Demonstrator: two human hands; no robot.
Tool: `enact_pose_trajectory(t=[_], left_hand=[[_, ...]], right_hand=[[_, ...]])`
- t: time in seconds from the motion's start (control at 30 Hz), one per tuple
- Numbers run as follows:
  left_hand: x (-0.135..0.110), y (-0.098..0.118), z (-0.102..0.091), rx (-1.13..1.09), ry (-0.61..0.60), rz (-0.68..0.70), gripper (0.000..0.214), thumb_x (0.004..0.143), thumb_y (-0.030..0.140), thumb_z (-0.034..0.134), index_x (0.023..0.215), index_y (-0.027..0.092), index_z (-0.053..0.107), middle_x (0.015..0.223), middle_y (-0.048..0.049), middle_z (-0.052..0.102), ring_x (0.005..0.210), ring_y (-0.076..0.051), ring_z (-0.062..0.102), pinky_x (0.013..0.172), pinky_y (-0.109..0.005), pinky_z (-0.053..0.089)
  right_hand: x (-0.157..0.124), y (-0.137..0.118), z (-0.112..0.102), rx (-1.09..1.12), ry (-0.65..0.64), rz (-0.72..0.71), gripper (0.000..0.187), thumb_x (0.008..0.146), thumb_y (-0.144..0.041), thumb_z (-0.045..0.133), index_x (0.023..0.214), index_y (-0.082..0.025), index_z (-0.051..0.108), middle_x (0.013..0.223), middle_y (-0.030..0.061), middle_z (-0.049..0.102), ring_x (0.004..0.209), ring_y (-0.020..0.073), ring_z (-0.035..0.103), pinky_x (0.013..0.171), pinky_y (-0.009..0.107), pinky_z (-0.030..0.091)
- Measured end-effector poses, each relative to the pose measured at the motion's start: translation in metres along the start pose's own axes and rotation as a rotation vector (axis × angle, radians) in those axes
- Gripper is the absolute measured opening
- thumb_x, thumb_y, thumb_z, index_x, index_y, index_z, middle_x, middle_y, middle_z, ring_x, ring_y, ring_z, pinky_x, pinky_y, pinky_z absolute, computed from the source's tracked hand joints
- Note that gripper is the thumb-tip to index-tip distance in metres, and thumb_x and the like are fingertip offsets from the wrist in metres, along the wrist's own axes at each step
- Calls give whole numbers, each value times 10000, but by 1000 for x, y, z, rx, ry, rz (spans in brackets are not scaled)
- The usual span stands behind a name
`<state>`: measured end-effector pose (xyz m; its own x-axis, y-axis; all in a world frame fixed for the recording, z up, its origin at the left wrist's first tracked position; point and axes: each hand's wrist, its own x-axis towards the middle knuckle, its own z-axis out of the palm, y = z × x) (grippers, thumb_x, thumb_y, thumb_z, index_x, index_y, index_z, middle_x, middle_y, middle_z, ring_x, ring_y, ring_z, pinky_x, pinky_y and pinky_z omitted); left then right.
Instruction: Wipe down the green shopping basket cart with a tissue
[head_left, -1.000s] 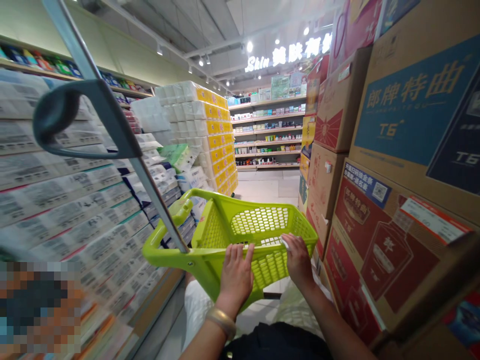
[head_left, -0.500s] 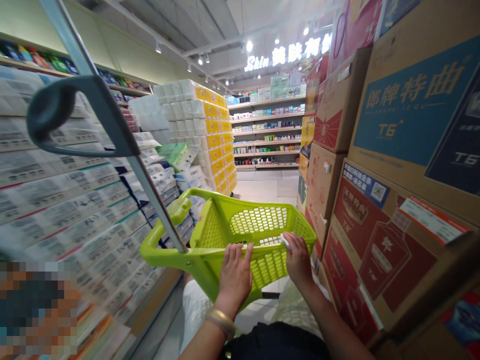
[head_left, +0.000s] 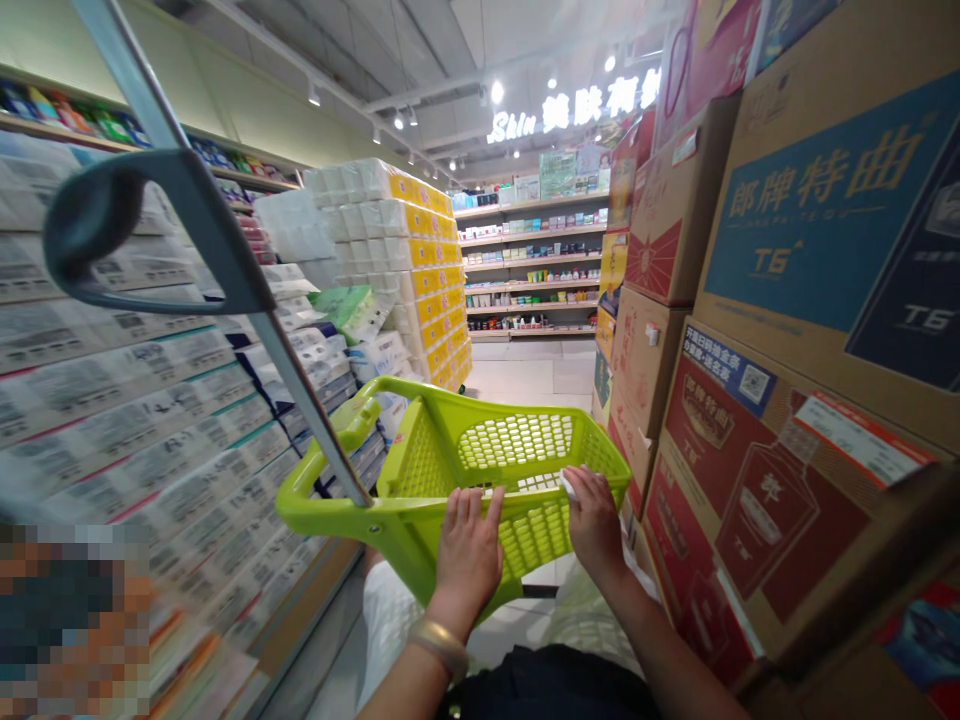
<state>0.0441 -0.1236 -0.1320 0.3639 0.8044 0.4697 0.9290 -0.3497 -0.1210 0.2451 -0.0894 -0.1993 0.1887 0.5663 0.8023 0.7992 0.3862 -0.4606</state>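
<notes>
Head view, and centre stage is a bright green plastic basket cart [head_left: 414, 535], standing right in front of the person! Left hand [head_left: 469, 545], gold-coloured bangle [head_left: 439, 645] at the wrist, lays its fingers over the near rim [head_left: 529, 494]; whether it's gripping, I can't tell. Right hand [head_left: 596, 520], further along that rim, pinches a small white piece [head_left: 568, 483] against it. Up at the left rises a silver metal pole [head_left: 311, 410] with a dark grey loop handle [head_left: 225, 230], and close on the right, brown cardboard cartons [head_left: 806, 215], stacked high!
</notes>
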Motion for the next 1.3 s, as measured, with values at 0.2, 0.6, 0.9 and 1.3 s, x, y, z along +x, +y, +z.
enact_pose_trajectory(t=[0.2,0.6,0.9,1.3], left_hand=[[0,-1,-2,-6,5,13,653,738,164,571,1381,223,476,1195,-109,524,1210,-297,428,1140,-502,280],[-1,-2,0,-1,5,15,656,745,176,584,1389,222,471,1210,-114,518,1220,-297,414,1151,-492,262],[-2,-3,9,16,43,17,684,711,181,614,1380,219,479,1194,-111,509,1209,-304,409,1144,-502,263],[-3,-4,9,12,55,28,672,721,196,606,1381,216,484,1201,-110,509,1214,-301,402,1149,-493,260]], right_hand=[[-2,-23,3,110,-164,-135,432,900,-89,390,1240,-210,627,1228,78,671,1231,222,560,1126,461,349],[1,-24,3,134,-179,-133,426,891,-76,400,1204,-220,650,1198,71,689,1199,220,578,1117,460,352],[9,-3,-1,24,-51,66,374,878,-102,401,1103,-168,692,1103,120,711,1111,268,606,1064,519,382],[10,9,-6,-1,-29,70,370,878,-113,388,1079,-154,697,1092,130,709,1098,277,603,1051,533,386]])
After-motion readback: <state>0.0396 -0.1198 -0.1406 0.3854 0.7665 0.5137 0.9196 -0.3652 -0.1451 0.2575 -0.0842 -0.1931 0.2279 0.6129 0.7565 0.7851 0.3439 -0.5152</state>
